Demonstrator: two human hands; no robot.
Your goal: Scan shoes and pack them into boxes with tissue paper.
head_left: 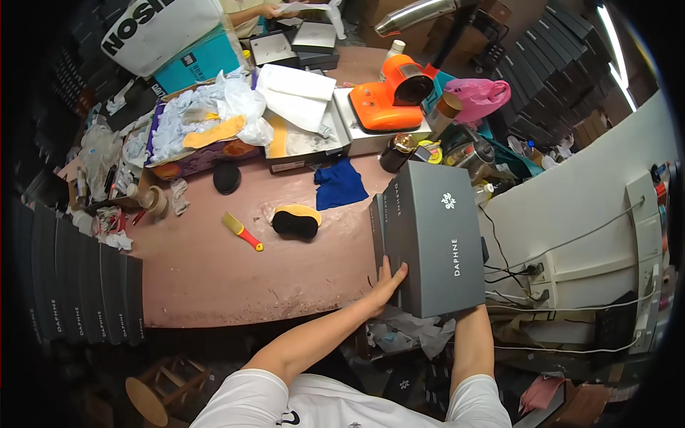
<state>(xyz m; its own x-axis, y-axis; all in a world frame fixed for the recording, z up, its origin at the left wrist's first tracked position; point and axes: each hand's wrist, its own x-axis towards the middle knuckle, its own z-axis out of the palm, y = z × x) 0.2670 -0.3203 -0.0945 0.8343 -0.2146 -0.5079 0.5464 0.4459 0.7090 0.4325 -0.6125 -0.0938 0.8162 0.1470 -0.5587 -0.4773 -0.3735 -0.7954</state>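
A stack of dark grey shoe boxes (pixel 446 214) stands at the right end of the table, its top box nearest to me. My left hand (pixel 387 287) grips the left side of the stack near its front corner, thumb and fingers against the cardboard. My right forearm reaches to the near right edge of the box, which hides the right hand. Left of the boxes lie a black-and-tan brush or sponge (pixel 295 224), a red-and-yellow handled brush (pixel 244 232) and a blue cloth (pixel 341 184).
An orange machine (pixel 389 103) stands behind the boxes, near a dark jar (pixel 397 153). Rags fill a patterned carton (pixel 203 160) beside an open box (pixel 307 160). More grey boxes (pixel 85 285) stack at left; cables (pixel 531 269) hang at right. A stool (pixel 153 399) stands below.
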